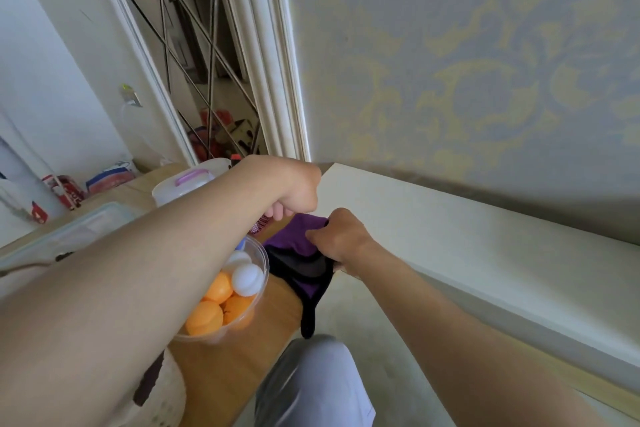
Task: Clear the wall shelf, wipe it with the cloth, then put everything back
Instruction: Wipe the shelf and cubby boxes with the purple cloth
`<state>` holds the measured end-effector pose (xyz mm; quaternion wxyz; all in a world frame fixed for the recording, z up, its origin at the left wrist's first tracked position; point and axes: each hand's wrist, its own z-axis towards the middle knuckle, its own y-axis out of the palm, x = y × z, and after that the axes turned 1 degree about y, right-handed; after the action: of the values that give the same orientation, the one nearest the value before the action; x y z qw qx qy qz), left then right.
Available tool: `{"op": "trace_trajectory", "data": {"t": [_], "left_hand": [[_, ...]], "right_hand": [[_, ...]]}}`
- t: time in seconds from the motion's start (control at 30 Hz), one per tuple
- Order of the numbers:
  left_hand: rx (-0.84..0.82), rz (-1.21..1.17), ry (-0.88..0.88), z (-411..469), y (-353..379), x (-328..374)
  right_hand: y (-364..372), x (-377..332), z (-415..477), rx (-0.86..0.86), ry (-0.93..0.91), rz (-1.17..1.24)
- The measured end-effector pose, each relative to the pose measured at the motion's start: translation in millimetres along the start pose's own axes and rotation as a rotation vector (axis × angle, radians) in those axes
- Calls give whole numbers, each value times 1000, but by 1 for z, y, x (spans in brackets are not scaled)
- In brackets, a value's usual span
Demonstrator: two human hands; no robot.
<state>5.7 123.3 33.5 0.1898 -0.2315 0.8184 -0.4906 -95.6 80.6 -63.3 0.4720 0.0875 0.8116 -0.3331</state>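
Mid frame, the right grip [341, 236] pinches the purple cloth [291, 241], which is bunched at the right edge of the table [242, 357]; a black corner of it hangs over that edge. The left grip [298, 191] is just up-left of it, fingers curled; I cannot tell if it holds anything. A bowl [261, 255] of balls [247, 279] sits just left of the cloth. The shelf [467, 239] runs from centre to the right frame edge along the wall [450, 62]. A strip of floor [363, 322] separates shelf and table.

Soft purple-and-black cloth [294, 253], matt white shelf [485, 236], clear glossy plastic bowl [259, 282], smooth wooden table [242, 357]
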Motion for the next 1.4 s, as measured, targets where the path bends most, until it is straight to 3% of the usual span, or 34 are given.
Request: {"op": "trace_trajectory", "data": {"t": [0.2, 0.43, 0.6, 1.17, 1.4], "left_hand": [[47, 54, -2, 3, -3, -1], [75, 109, 37, -2, -1, 13], [105, 108, 95, 4, 4, 25], [313, -126, 256, 6, 7, 84], [389, -345, 286, 1, 7, 119]], "right_hand": [[-24, 3, -13, -3, -25, -308], [-16, 9, -10, -6, -98, -179], [-29, 24, -14, 95, -137, -242], [-106, 58, -43, 323, -226, 22], [-138, 73, -65, 391, -139, 107]]}}
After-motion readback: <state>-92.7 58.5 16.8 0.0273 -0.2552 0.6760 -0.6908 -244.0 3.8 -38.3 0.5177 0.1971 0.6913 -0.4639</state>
